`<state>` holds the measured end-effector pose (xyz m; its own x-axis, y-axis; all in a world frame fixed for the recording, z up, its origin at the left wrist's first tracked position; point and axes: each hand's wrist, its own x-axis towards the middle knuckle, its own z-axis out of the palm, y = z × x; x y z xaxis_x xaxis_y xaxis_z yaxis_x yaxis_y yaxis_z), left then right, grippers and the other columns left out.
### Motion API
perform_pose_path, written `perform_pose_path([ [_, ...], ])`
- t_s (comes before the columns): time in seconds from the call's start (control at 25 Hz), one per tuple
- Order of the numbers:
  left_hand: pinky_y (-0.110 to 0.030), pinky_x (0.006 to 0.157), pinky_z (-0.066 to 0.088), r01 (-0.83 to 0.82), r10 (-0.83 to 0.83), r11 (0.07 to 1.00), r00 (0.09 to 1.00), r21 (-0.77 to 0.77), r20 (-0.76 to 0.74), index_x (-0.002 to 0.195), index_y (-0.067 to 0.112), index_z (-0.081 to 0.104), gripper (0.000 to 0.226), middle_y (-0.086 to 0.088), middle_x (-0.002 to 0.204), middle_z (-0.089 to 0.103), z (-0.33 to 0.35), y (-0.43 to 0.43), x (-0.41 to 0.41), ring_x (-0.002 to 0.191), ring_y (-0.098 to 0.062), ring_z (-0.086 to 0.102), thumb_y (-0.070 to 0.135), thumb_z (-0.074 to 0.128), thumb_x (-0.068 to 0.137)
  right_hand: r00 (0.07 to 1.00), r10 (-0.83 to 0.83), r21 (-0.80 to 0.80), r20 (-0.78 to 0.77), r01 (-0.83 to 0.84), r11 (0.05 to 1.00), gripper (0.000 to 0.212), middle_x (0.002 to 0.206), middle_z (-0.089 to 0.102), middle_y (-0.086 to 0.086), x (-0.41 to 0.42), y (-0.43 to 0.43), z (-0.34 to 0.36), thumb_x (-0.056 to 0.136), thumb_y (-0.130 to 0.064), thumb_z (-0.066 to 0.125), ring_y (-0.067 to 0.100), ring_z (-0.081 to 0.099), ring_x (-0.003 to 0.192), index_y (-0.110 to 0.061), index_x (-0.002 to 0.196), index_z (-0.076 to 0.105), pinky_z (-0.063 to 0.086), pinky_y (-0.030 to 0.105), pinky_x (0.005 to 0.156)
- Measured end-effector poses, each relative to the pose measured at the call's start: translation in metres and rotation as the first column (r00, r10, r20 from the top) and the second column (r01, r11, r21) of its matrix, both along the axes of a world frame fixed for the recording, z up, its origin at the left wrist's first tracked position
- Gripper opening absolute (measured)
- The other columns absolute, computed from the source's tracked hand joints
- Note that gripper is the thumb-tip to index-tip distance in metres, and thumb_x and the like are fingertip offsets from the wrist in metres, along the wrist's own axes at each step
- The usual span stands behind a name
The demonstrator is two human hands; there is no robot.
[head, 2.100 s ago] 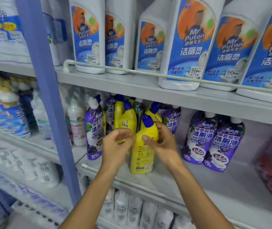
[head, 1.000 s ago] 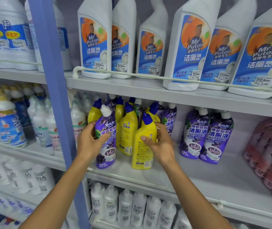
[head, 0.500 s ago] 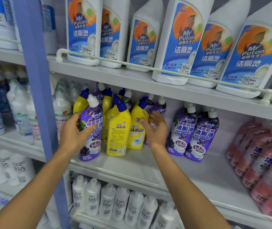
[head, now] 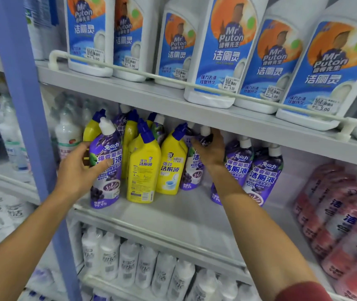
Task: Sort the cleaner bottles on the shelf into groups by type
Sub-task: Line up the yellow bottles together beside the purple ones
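Purple front bottle (head: pixel 106 170): stands just left of the turned yellow bottle (head: pixel 139 172), at the shelf (head: pixel 184 213) front, apart from its own kind.
Left hand (head: pixel 79 170): wrapped round it, thumb across the label, likely to lift it clear of the yellows.
Right hand (head: pixel 211 148): fingers curled round the neck of a second purple bottle (head: pixel 194 170), right of the turned yellow bottle and behind its yellow neighbour (head: pixel 170 168).
Purple pair (head: pixel 260 172): farther right of the turned yellow bottle, probably the group being built.
Yellow cluster: bunched around the turned yellow bottle, with purple ones wedged in.
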<state>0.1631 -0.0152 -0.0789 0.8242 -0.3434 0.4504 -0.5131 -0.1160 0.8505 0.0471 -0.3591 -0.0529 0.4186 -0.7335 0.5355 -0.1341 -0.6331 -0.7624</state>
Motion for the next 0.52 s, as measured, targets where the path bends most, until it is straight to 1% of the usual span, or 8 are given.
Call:
perform_pose_path([
  [0.04,-0.051,0.087,0.059,-0.001,0.001,1.0,1.0,-0.007,0.001,0.099,0.035,0.06,0.035,-0.004,0.1,0.074,-0.001,0.0,0.0,0.091,-0.024,0.072,0.019,0.085,0.081,1.0,-0.001,-0.019,0.021,0.001,1.0,0.067,0.127,0.064,0.008,-0.004,0.003,0.0,0.074,-0.036,0.09,0.025,0.061,0.119,-0.014,0.131,0.061,0.048,0.03,0.1],
  [0.08,-0.052,0.087,0.059,-0.002,0.002,1.0,1.0,-0.012,-0.002,0.1,0.035,0.06,0.035,-0.004,0.1,0.074,-0.002,0.0,0.0,0.091,-0.025,0.072,0.019,0.085,0.081,0.999,0.0,-0.034,0.037,0.001,0.999,0.067,0.125,0.064,0.006,-0.009,0.009,-0.001,0.071,-0.041,0.091,0.024,0.062,0.117,-0.017,0.128,0.063,0.049,0.032,0.098],
  [0.2,-0.053,0.087,0.06,0.008,-0.009,1.0,1.0,-0.021,-0.007,0.101,0.038,0.061,0.034,0.0,0.102,0.075,-0.004,0.002,0.003,0.093,-0.023,0.073,0.023,0.085,0.082,0.998,0.013,-0.077,0.066,-0.007,0.997,0.065,0.111,0.061,-0.007,-0.027,0.027,-0.006,0.066,-0.059,0.086,0.024,0.063,0.11,-0.024,0.116,0.067,0.054,0.041,0.093],
  [0.24,-0.053,0.087,0.06,0.012,-0.012,1.0,1.0,-0.024,-0.009,0.103,0.037,0.062,0.033,0.001,0.103,0.075,-0.005,0.002,0.004,0.094,-0.022,0.073,0.024,0.085,0.082,0.997,0.042,-0.082,0.072,-0.036,0.996,0.063,0.11,0.059,-0.01,-0.034,0.032,-0.009,0.067,-0.058,0.087,0.023,0.062,0.11,-0.024,0.116,0.066,0.054,0.039,0.093],
  [0.32,-0.054,0.087,0.06,0.022,-0.022,1.0,1.0,-0.008,-0.008,0.111,0.033,0.063,0.036,0.002,0.105,0.075,-0.006,0.004,0.005,0.096,-0.021,0.073,0.029,0.085,0.082,0.986,0.156,-0.017,0.058,-0.155,0.988,0.061,0.118,0.061,-0.005,-0.052,0.041,-0.017,0.072,-0.044,0.092,0.018,0.061,0.114,-0.025,0.121,0.061,0.053,0.031,0.098],
  [0.36,-0.054,0.086,0.06,0.029,-0.029,1.0,1.0,0.002,-0.008,0.115,0.03,0.062,0.04,0.002,0.106,0.076,-0.007,0.005,0.005,0.096,-0.021,0.073,0.033,0.085,0.082,0.978,0.205,0.023,0.024,-0.205,0.978,0.063,0.121,0.063,-0.002,-0.062,0.044,-0.021,0.073,-0.038,0.093,0.016,0.062,0.114,-0.025,0.124,0.058,0.053,0.026,0.097],
  [0.44,-0.055,0.086,0.06,0.036,-0.035,0.999,0.999,0.016,-0.016,0.118,0.027,0.062,0.042,0.001,0.105,0.076,-0.007,0.006,0.003,0.096,-0.021,0.073,0.032,0.084,0.083,0.973,0.218,0.046,-0.08,-0.215,0.975,0.063,0.115,0.068,0.0,-0.08,0.047,-0.027,0.071,-0.034,0.095,0.018,0.066,0.105,-0.02,0.121,0.058,0.053,0.017,0.085],
  [0.52,-0.053,0.084,0.062,0.059,-0.059,0.998,0.998,-0.013,-0.028,0.117,0.023,0.066,0.039,-0.002,0.103,0.076,-0.005,0.007,-0.001,0.096,-0.025,0.073,0.019,0.084,0.083,0.975,0.185,0.047,-0.127,-0.18,0.983,0.061,0.103,0.069,-0.004,-0.1,0.049,-0.026,0.069,-0.033,0.096,0.017,0.065,0.093,-0.02,0.114,0.058,0.047,0.007,0.071],
])
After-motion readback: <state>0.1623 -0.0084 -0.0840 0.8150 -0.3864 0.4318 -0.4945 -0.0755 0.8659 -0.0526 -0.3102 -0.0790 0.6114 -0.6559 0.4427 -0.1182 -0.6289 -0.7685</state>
